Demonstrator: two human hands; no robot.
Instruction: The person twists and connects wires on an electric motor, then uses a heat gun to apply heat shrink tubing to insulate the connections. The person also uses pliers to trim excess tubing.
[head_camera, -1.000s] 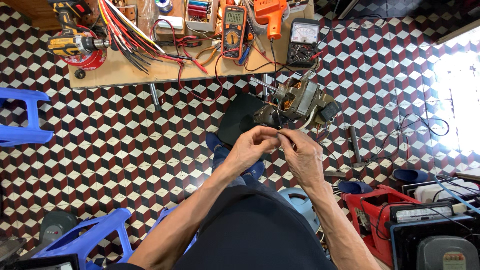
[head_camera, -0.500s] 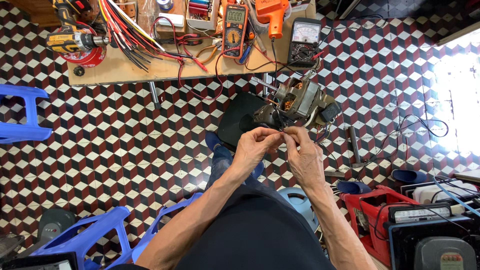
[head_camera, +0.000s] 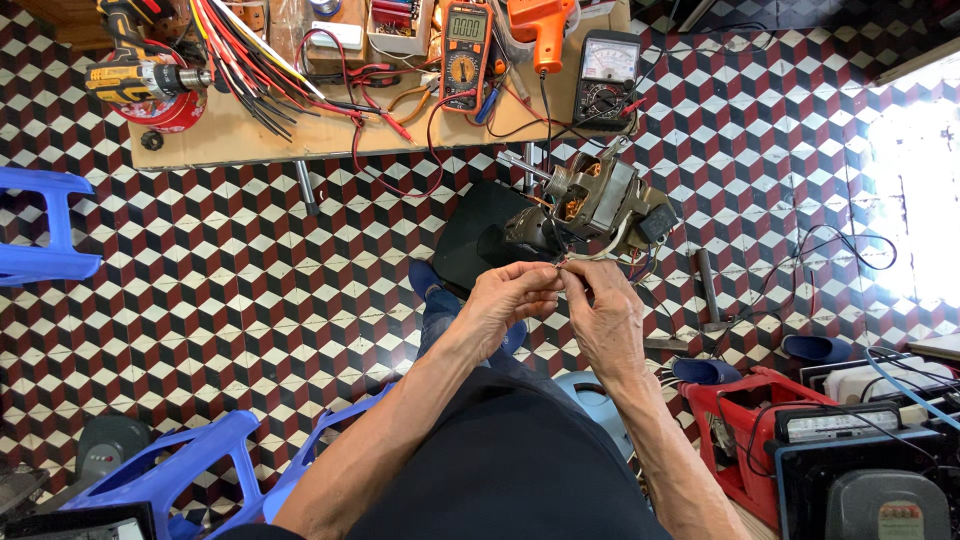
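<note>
A small electric motor (head_camera: 590, 200) with exposed copper windings and a shaft rests in front of me, above a black pad (head_camera: 475, 235). Thin wires (head_camera: 600, 258) run from it toward my hands. My left hand (head_camera: 510, 300) and my right hand (head_camera: 605, 310) meet fingertip to fingertip just below the motor, both pinching the wire ends between thumb and fingers. The wire tips themselves are mostly hidden by my fingers.
A low wooden table (head_camera: 260, 135) at the top carries a cordless drill (head_camera: 140, 75), red and black leads (head_camera: 270, 65), a digital multimeter (head_camera: 465, 50) and an analogue meter (head_camera: 607, 65). Blue plastic stools (head_camera: 45, 225) stand left and below. A red toolbox (head_camera: 750, 410) and black devices sit right.
My hands stay joined at the motor's wires, with small finger movements. The view has shifted slightly, so everything sits a little lower in frame.
</note>
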